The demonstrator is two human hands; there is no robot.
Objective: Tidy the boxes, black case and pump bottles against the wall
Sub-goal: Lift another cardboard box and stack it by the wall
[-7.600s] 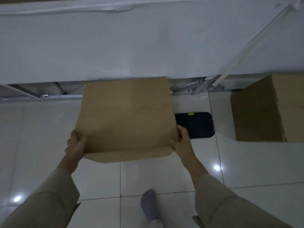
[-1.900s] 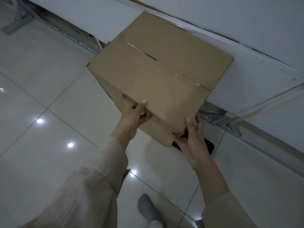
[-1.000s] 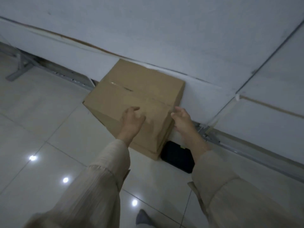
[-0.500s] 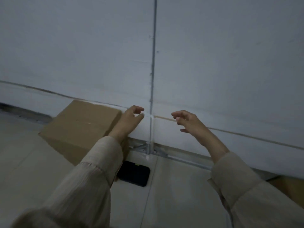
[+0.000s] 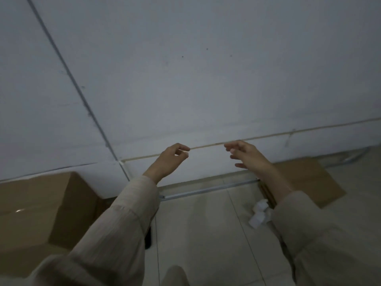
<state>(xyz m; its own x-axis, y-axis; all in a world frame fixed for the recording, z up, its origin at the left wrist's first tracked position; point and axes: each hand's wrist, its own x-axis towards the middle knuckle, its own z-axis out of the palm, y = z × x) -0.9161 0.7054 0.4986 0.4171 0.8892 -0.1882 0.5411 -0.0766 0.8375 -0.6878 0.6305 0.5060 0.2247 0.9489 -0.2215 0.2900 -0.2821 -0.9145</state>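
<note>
Hands raised before the wall [image 5: 206, 79]: left hand [image 5: 168, 161] loosely curled, apparently empty; right hand [image 5: 248, 154] spread, holding nothing.

Pale tiled floor [image 5: 206, 234] with thin grout lines. Cardboard box [image 5: 37, 213] set on it at left, against the wall. Second cardboard box [image 5: 305, 180] seen at right. Crumpled white paper [image 5: 258, 213] lying beside it. Dark object [image 5: 148, 238] partly hidden behind sleeve.

One box [image 5: 39, 211] sits lower left against the wall [image 5: 206, 79]; another box [image 5: 305, 178] lies at right, crumpled paper [image 5: 260, 213] just left of it on the floor [image 5: 206, 234].
</note>
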